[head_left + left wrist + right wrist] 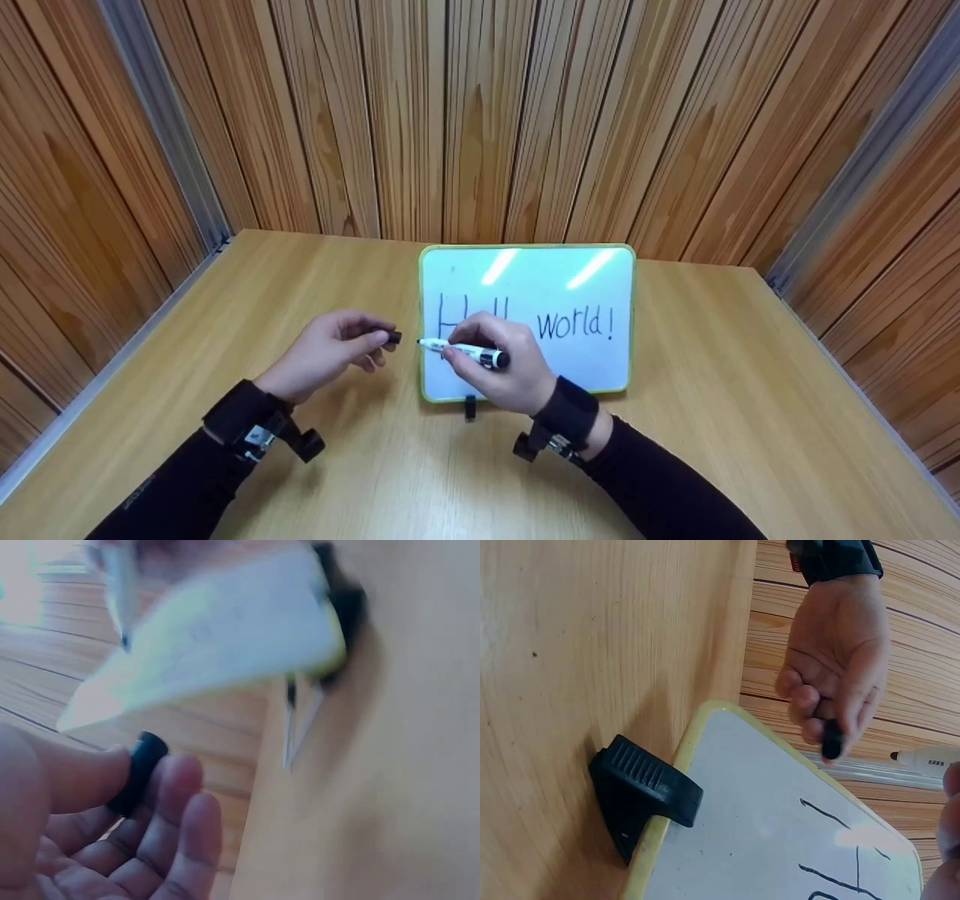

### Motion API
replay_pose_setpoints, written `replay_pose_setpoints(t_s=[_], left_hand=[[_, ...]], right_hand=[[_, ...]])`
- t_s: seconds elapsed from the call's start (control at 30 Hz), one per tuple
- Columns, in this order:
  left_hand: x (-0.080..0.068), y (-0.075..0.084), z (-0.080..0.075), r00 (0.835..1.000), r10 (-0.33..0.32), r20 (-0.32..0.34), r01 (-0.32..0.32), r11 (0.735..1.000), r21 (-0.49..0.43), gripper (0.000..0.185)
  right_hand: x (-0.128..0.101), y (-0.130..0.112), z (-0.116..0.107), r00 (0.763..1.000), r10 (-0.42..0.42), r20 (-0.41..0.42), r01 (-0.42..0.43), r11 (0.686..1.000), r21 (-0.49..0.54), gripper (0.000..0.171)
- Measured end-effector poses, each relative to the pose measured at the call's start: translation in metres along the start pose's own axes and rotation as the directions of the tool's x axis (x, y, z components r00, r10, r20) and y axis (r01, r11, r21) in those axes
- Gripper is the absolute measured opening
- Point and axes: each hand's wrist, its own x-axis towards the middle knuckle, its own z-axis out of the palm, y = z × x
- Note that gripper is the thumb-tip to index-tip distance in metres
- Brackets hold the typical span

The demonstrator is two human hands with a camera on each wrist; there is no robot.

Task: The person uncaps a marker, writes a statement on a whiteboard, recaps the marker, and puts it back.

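Observation:
A small whiteboard (577, 285) with a green frame stands on the wooden table (750, 420), with "world!" written at its right and part of another word hidden behind my right hand. My right hand (495, 367) grips a white marker (463, 349), uncapped, its black tip pointing left just past the board's left edge. My left hand (337, 346) hovers left of the board and pinches the black marker cap (393, 337) between thumb and fingers. The cap (139, 772) and the cap (832, 741) also show in both wrist views.
A black clip foot (641, 795) holds the whiteboard's lower edge on the table. Wood-panelled walls (480, 112) close in the table on the back and both sides. Bare tabletop lies left, right and in front of the board.

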Motion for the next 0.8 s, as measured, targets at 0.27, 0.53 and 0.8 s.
replay_pose_setpoints(t_s=[0.27, 0.53, 0.8], left_hand=[[0.000, 0.005, 0.013, 0.999, 0.030, 0.042, -0.019, 0.970, -0.242, 0.030], [-0.002, 0.004, 0.020, 0.996, 0.067, 0.054, -0.049, 0.955, -0.292, 0.026], [-0.004, 0.005, 0.027, 0.986, 0.133, 0.097, -0.099, 0.949, -0.298, 0.027]], right_hand=[[0.000, -0.004, 0.000, 1.000, -0.012, -0.010, 0.012, 1.000, 0.025, 0.012], [0.001, -0.003, 0.001, 1.000, -0.018, -0.012, 0.018, 0.999, 0.028, 0.007], [0.000, -0.002, 0.001, 1.000, -0.011, -0.003, 0.011, 0.999, 0.045, 0.007]])
